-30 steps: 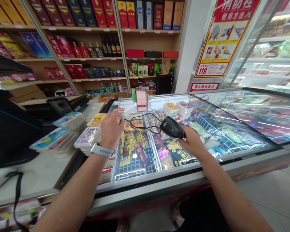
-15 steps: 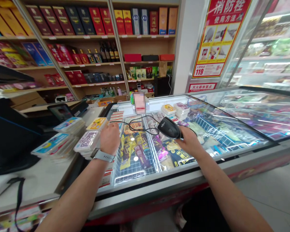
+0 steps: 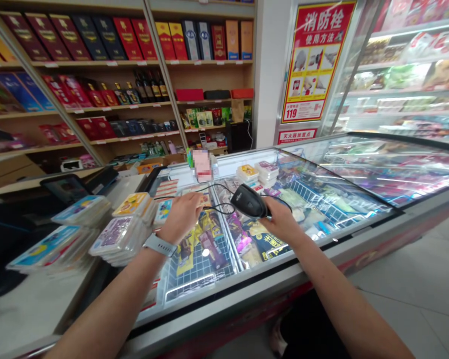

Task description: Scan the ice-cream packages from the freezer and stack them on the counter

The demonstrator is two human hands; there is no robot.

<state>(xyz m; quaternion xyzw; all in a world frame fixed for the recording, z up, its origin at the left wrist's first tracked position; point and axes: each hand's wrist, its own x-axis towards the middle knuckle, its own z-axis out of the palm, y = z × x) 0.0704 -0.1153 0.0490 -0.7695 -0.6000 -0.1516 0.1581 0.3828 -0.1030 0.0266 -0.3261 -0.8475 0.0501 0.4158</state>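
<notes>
My right hand is closed around the grip of a black barcode scanner, whose cable loops over the glass lid of a chest freezer. The scanner's head points left toward my left hand. That hand, with a grey watch on its wrist, pinches a flat packet with a blue label just above the freezer's left end. Beside it stand stacks of similar flat packets on the counter.
More packet stacks sit on the freezer glass further back. A dark screen and a grey counter lie to the left. Shelves of boxed goods fill the back wall. An upright glass fridge stands at the right.
My left hand has drawn back from the far packet stack toward me, now with a blue-labelled packet in its fingers. The scanner hand has stayed put while the view swung right.
</notes>
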